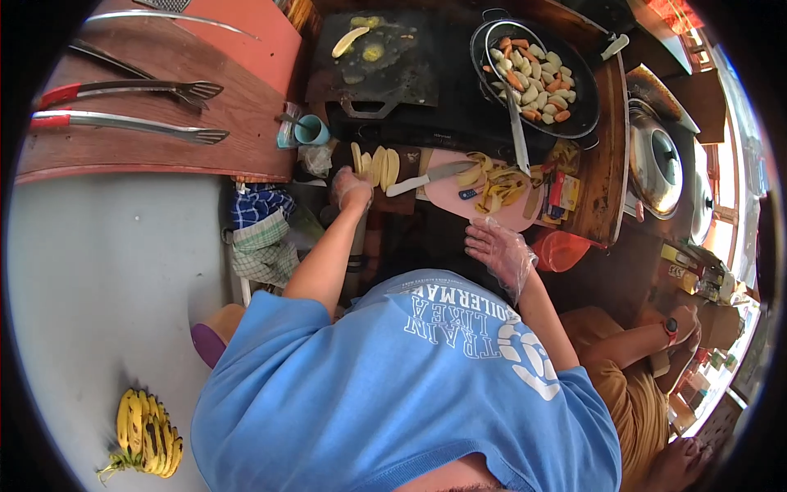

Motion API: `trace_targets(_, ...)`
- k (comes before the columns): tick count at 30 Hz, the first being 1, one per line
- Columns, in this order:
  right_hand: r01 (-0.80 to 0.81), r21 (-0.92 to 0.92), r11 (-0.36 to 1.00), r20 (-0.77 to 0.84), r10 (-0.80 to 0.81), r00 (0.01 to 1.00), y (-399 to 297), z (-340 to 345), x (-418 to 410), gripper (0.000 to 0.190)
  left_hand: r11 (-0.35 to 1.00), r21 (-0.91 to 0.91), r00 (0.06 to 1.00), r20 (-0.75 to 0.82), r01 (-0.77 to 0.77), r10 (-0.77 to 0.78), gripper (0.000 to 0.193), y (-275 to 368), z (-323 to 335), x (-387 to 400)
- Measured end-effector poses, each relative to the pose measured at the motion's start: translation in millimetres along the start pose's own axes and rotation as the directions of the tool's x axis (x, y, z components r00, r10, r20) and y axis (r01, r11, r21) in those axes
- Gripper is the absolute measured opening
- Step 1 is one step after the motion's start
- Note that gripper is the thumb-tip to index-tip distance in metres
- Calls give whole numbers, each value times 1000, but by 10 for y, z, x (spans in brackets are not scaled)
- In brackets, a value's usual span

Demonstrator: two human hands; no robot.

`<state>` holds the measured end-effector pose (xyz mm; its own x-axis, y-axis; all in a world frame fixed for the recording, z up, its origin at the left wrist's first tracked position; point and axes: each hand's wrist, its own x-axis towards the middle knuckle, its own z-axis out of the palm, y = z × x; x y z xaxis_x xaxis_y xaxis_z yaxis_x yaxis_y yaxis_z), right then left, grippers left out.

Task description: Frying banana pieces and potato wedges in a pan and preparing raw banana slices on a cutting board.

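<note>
My left hand [352, 187], in a clear plastic glove, is at the left end of a row of peeled banana slices [382, 167] on a dark board; its fingertips are partly hidden. My right hand [497, 249], gloved the same way, hovers with fingers apart near the edge of a pink cutting board [444, 198], holding nothing. A white-handled knife [424, 177] and banana peels [499, 187] lie on that board. Beyond it, one banana piece [350, 42] rests on a black griddle [393, 74]. A wide pan [589, 101] holds orange and pale pieces, with a ladle or strainer [516, 132] across it.
Several tongs [141, 126] lie on the wooden counter [123, 154] at left. A blue cup [312, 130] stands beside the stove. A red plastic container [558, 249] is right of my right hand. A bunch of bananas [147, 433] lies lower left. Another person [636, 350] sits at right.
</note>
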<state>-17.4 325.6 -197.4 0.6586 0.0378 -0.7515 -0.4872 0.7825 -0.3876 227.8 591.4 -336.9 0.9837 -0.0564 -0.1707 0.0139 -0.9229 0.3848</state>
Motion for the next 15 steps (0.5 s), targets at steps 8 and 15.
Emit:
trace_targets(8,-29,-27,999,5,29,1000,7,56,-17,47,964,-70,966,69,255,-251,29,229,-40,161)
trace_targets(15,-34,-38,999,-40,32,999,4,30,-53,47,998,-22,999,5,54,-54,34,160,-1,362)
